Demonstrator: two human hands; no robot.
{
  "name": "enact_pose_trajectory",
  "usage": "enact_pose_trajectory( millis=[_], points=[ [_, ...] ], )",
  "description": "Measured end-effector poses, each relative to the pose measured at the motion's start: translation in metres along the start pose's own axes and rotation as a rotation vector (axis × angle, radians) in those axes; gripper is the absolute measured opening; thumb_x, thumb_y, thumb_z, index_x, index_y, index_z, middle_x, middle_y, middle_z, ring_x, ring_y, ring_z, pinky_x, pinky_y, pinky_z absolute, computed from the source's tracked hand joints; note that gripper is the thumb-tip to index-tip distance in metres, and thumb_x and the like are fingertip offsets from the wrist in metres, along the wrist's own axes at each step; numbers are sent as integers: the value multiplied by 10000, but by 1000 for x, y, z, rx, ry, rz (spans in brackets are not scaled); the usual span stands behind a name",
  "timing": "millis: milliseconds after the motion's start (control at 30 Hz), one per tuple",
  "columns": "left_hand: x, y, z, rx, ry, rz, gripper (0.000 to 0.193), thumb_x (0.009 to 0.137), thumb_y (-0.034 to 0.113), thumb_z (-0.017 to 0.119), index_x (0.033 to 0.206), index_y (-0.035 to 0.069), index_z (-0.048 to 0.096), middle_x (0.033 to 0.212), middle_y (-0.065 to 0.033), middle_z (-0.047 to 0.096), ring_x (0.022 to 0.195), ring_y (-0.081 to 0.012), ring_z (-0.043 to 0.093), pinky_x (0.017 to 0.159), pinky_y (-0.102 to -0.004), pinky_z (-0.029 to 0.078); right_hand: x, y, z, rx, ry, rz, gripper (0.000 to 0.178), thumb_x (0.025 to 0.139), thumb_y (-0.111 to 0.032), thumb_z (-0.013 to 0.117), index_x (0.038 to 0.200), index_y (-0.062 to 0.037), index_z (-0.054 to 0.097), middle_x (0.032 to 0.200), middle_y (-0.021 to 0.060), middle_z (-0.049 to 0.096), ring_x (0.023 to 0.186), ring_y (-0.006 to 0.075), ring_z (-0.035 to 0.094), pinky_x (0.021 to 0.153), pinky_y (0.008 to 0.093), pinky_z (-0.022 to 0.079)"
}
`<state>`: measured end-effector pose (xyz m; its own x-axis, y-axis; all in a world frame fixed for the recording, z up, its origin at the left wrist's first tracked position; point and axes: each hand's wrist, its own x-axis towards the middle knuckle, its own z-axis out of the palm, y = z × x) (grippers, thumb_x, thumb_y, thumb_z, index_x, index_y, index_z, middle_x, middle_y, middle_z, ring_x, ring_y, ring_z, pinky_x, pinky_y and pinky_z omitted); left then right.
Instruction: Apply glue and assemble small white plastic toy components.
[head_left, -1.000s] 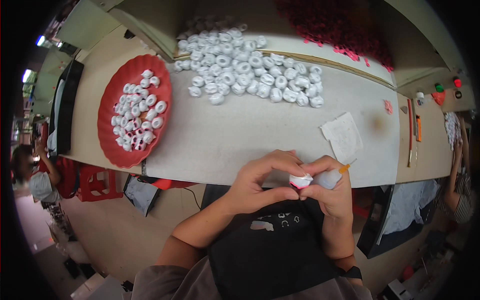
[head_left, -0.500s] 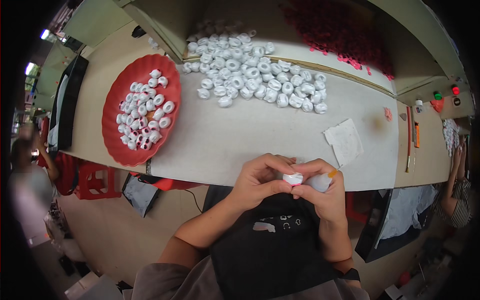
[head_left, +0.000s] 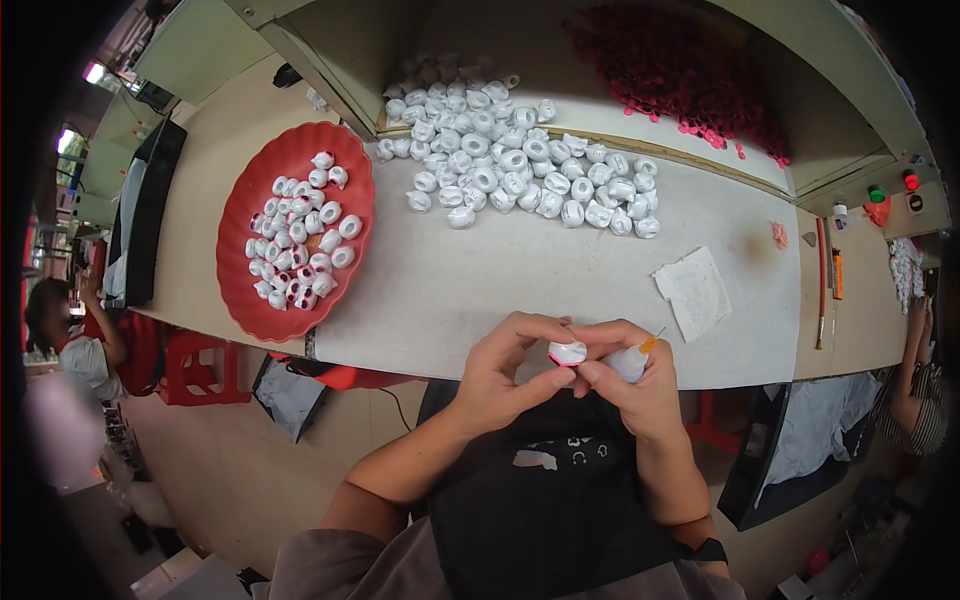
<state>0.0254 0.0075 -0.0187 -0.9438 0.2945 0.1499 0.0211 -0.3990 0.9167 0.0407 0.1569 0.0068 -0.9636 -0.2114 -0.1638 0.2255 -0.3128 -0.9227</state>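
Just over the near table edge, my left hand (head_left: 497, 378) pinches a small rounded white piece (head_left: 567, 352) with a pink lower edge between thumb and fingers. My right hand (head_left: 645, 398) is closed around a small translucent squeeze bottle (head_left: 629, 364), whose orange tip with a thin needle points up and right. The right thumb and fingertips also meet the white piece. To the left, a red scalloped bowl (head_left: 232, 240) holds several similar white pieces, some with dark pink parts. A large heap of white pieces (head_left: 514, 160) lies beyond my hands.
Many small pink pieces (head_left: 690, 75) are heaped on the shelf at the back. A crumpled white cloth (head_left: 693, 293), a thin red brush (head_left: 822, 285) and an orange tube (head_left: 837, 272) lie to the right. Other people sit at the far left and far right.
My hands have shifted slightly left with the white piece and the bottle. The bottle's needle tip shows more clearly. The whole view has moved a little.
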Motion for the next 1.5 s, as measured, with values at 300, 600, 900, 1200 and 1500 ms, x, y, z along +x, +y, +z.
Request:
enact_pose_trajectory(
  millis=[300, 600, 900, 1200, 1500],
  points=[
    [39, 66, -73, 570, 403, 285, 211, 690, -37, 593, 873, 11, 499, 854, -93, 540, 821, -171, 529, 829, -316, 387, 11, -3, -9, -33, 4, -107, 450, 729, 5, 560, 1156, -20, 419, 837, 89, 569, 635, 82, 489, 553, 197, 428],
    [121, 43, -18, 1273, -292, 508, 328, 697, 22, 589, 1018, 66, 537, 1011, -95, 561, 999, -250, 500, 843, -316, 385, -20, -16, -59, 102, 231, -273, 496, 652, 25, 437, 1117, -25, 273, 975, 149, 416, 636, 161, 490, 615, 284, 427],
    [139, 7, 13, 555, -159, 55, 190, 768, 16, 528, 958, 11, 522, 963, -112, 569, 767, -158, 561, 667, -250, 465, -43, -25, -65, -44, 232, -271, 404, 724, 2, 455, 1117, 40, 374, 983, 134, 391, 726, 203, 521, 630, 291, 463],
    [54, 11, 31, -209, -94, -361, 267, 744, 14, 562, 1006, 17, 506, 1007, -141, 530, 813, -130, 548, 706, -249, 470, -40, -40, -50, -118, 351, -440, 337, 695, 32, 549, 1014, 45, 439, 918, 116, 437, 762, 183, 527, 582, 252, 478],
    [33, 9, 37, -210, -100, -250, 289, 734, -92, 529, 1016, -39, 506, 1025, -102, 507, 913, -132, 504, 765, -239, 436, -44, -39, -37, -78, 451, -685, 419, 670, -204, 690, 909, -56, 379, 873, 77, 398, 661, 112, 406, 494, 190, 421]
  ],
)
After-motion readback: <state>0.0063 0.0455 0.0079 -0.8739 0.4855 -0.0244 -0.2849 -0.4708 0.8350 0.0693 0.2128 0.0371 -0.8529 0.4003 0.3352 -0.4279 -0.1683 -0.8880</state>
